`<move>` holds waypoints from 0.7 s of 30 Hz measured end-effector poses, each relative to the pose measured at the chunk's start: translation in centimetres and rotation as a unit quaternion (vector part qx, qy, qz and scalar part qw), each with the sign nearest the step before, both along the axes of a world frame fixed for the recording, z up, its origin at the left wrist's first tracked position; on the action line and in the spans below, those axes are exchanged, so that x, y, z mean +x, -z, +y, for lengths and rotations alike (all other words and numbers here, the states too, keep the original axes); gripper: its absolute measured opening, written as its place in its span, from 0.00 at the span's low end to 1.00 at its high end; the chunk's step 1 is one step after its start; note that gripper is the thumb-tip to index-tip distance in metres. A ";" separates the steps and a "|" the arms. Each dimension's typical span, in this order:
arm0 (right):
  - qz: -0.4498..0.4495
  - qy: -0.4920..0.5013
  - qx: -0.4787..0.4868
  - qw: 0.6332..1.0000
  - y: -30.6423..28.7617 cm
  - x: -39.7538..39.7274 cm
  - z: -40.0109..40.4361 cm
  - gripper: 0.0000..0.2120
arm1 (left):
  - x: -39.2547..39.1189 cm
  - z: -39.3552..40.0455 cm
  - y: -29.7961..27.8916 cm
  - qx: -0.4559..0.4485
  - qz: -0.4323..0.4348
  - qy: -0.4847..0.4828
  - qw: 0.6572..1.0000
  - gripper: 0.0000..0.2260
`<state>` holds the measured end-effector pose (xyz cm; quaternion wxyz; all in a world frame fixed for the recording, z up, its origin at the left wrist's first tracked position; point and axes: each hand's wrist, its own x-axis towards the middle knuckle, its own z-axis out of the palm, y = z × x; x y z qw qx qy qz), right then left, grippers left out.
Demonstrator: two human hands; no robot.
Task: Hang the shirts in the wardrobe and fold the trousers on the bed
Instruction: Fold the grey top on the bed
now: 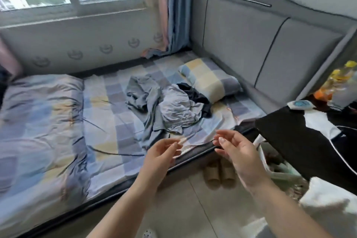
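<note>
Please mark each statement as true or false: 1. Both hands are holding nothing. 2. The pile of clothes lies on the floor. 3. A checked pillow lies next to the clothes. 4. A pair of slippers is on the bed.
1. True: the left hand and the right hand are empty, with relaxed fingers.
2. False: the pile of clothes lies on the bed.
3. True: the checked pillow lies beside the pile.
4. False: the slippers are on the floor, at the bed's edge.

both hands (160,152) (237,152) empty, near crumpled clothes (164,106) on bed (108,141)
</note>
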<state>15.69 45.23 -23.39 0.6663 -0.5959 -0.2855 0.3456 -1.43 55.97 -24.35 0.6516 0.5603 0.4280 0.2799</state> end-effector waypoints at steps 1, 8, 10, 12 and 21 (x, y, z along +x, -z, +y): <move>0.003 -0.011 0.000 1.000 0.2 -0.5 2.0 0.09 | -0.8 1.5 0.4 -0.001 0.004 -0.013 1.000 0.05; 0.020 -0.051 -0.018 0.998 2.1 -3.6 15.7 0.09 | -4.8 14.0 1.8 -0.006 0.029 -0.048 0.998 0.06; 0.024 -0.048 -0.027 0.998 2.7 -3.9 18.4 0.08 | -5.3 17.0 2.1 -0.012 0.032 -0.046 0.998 0.06; 0.035 -0.043 -0.034 0.998 3.3 -3.8 20.5 0.09 | -5.4 19.6 2.5 -0.020 0.037 -0.048 0.998 0.05; 0.049 -0.021 -0.125 0.991 8.3 3.4 28.8 0.12 | 0.2 29.3 6.3 -0.068 0.068 -0.028 0.995 0.05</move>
